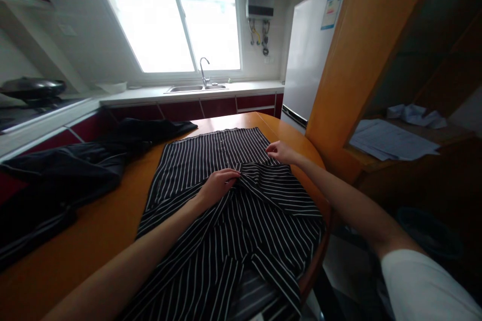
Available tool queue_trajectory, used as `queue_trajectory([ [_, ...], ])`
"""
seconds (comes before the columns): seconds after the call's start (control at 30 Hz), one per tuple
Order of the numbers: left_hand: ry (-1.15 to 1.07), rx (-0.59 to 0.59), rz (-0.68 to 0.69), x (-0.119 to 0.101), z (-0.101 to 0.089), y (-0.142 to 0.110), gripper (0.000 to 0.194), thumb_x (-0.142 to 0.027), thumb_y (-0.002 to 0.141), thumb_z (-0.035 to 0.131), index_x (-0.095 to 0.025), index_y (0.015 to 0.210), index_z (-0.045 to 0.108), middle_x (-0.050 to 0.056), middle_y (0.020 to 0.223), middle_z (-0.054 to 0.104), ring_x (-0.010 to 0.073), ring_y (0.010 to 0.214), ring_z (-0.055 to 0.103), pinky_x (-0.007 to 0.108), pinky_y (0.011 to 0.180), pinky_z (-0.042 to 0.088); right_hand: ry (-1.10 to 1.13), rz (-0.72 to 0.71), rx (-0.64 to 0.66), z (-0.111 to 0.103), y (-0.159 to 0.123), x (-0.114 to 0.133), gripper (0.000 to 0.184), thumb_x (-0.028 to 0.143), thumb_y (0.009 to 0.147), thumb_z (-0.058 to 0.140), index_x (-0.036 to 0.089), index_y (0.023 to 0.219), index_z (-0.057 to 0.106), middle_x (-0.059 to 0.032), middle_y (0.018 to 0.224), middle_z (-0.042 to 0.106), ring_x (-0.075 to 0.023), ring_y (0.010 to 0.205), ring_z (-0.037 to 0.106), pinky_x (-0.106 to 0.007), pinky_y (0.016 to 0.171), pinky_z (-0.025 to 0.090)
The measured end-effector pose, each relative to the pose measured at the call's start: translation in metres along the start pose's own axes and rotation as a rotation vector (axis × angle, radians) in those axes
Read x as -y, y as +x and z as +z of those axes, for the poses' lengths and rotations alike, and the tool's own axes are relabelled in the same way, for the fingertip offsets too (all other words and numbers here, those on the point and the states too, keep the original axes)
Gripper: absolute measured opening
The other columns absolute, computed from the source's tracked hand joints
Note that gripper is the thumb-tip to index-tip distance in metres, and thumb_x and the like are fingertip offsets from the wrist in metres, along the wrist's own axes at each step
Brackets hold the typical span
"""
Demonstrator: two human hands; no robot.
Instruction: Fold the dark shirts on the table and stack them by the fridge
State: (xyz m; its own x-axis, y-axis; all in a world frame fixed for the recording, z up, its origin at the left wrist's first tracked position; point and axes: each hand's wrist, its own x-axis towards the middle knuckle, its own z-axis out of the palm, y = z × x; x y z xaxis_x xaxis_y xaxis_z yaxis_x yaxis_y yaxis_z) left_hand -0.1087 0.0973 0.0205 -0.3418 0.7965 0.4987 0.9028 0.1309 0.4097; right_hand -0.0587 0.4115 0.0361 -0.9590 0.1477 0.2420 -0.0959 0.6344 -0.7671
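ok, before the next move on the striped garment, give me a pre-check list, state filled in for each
1. Both hands in view: ok, left hand and right hand.
2. Left hand at the striped garment: ok, over its middle, where folds meet.
3. Right hand gripping fabric: cannot tell. It is by the right edge, fingers curled.
4. Striped garment smooth throughout: not ok, folds and creases around and below the left hand.
5. Dark garment separate from the striped one: ok, bare table shows between them.
6. Near end of striped garment fully on the table: cannot tell, it runs out of the picture.
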Motion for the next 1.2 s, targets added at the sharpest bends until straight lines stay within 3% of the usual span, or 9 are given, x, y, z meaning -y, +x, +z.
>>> queue_trajectory([
  [0.1,-0.078,0.018,-0.041,0.006,0.004,-0.007,0.022,-0.022,0.091,0.055,-0.02,0.101,0.075,0.007,0.109,0.075,0.0202,0.099,0.072,0.037,0.091,0.059,0.009,0.017,-0.031,-0.031,-0.019,-0.02,0.006,0.016,0.069,0.075,0.019,0.075,0.077,-0.0034,0.075,0.074,-0.0158,0.067,0.062,-0.026,0.067,0.05],
  [0.2,-0.185,0.015,-0.083,0.011,0.007,-0.01,0.019,-0.021,0.089,0.058,-0.02,0.099,0.075,0.007,0.11,0.074,0.02,0.099,0.072,0.037,0.09,0.06,0.037,0.028,0.037,-0.046,-0.036,-0.033,0.007,0.022,0.071,0.074,0.019,0.076,0.078,-0.0025,0.074,0.075,-0.0165,0.069,0.064,-0.026,0.067,0.051],
  [0.4,-0.295,-0.028,-0.098,0.004,0.006,-0.003,0.016,-0.021,0.087,0.061,-0.018,0.098,0.074,0.007,0.107,0.075,0.0193,0.099,0.072,0.036,0.089,0.06,0.131,0.031,0.206,-0.042,-0.051,-0.047,0.023,0.031,0.075,0.072,0.016,0.091,0.078,-0.0035,0.083,0.076,-0.0145,0.071,0.066,-0.024,0.068,0.051],
  [0.57,-0.356,-0.054,-0.069,-0.017,0.002,0.014,0.015,-0.019,0.086,0.064,-0.017,0.097,0.074,0.008,0.107,0.074,0.0194,0.099,0.071,0.035,0.089,0.059,0.066,-0.005,0.264,-0.04,-0.043,-0.054,0.02,0.029,0.072,0.071,0.015,0.085,0.076,-0.0016,0.075,0.073,-0.0144,0.067,0.064,-0.025,0.065,0.05],
  [0.73,-0.356,0.009,-0.038,-0.023,-0.008,0.02,0.019,-0.016,0.086,0.062,-0.018,0.099,0.075,0.009,0.111,0.072,0.02,0.102,0.069,0.031,0.086,0.058,-0.038,0.015,0.23,-0.043,-0.039,-0.05,0.015,0.023,0.075,0.067,0.015,0.085,0.074,-0.0025,0.078,0.073,-0.0164,0.073,0.064,-0.028,0.072,0.052],
  [0.87,-0.364,0.222,-0.023,-0.009,-0.016,0.006,0.027,-0.011,0.082,0.059,-0.021,0.101,0.076,0.007,0.118,0.069,0.0202,0.108,0.065,0.034,0.094,0.054,-0.187,-0.015,0.05,-0.036,-0.062,-0.034,0.019,0.021,0.085,0.059,0.014,0.095,0.073,-0.0097,0.098,0.071,-0.0213,0.093,0.063,-0.037,0.091,0.049],
  [0.97,-0.552,0.246,-0.296,0.002,-0.017,-0.001,0.035,-0.019,0.085,0.06,-0.023,0.118,0.07,0.007,0.129,0.062,0.0199,0.105,0.065,0.033,0.088,0.057,-0.368,-0.109,-0.113,-0.02,-0.1,-0.016,0.027,0.023,0.093,0.05,0.014,0.11,0.07,-0.0123,0.114,0.068,-0.0231,0.11,0.059,-0.039,0.103,0.044],
  [1.1,-0.728,0.083,-0.815,0.012,-0.006,0.016,0.046,-0.031,0.09,0.062,-0.022,0.135,0.057,0.01,0.124,0.062,0.0132,0.079,0.068,0.027,0.071,0.058,-0.49,-0.096,-0.112,0.005,-0.152,0.003,0.04,0.028,0.098,0.044,0.014,0.131,0.061,-0.014,0.135,0.06,-0.0254,0.126,0.052,-0.042,0.111,0.04],
  [1.2,-0.637,0.087,-0.924,0.013,0.006,0.04,0.046,-0.027,0.085,0.069,-0.018,0.129,0.06,0.009,0.111,0.066,0.01,0.068,0.064,0.021,0.06,0.053,-0.555,-0.044,-0.051,0.018,-0.176,0.006,0.051,0.033,0.1,0.039,0.012,0.146,0.048,-0.0143,0.152,0.045,-0.0261,0.142,0.038,-0.044,0.118,0.031],
])
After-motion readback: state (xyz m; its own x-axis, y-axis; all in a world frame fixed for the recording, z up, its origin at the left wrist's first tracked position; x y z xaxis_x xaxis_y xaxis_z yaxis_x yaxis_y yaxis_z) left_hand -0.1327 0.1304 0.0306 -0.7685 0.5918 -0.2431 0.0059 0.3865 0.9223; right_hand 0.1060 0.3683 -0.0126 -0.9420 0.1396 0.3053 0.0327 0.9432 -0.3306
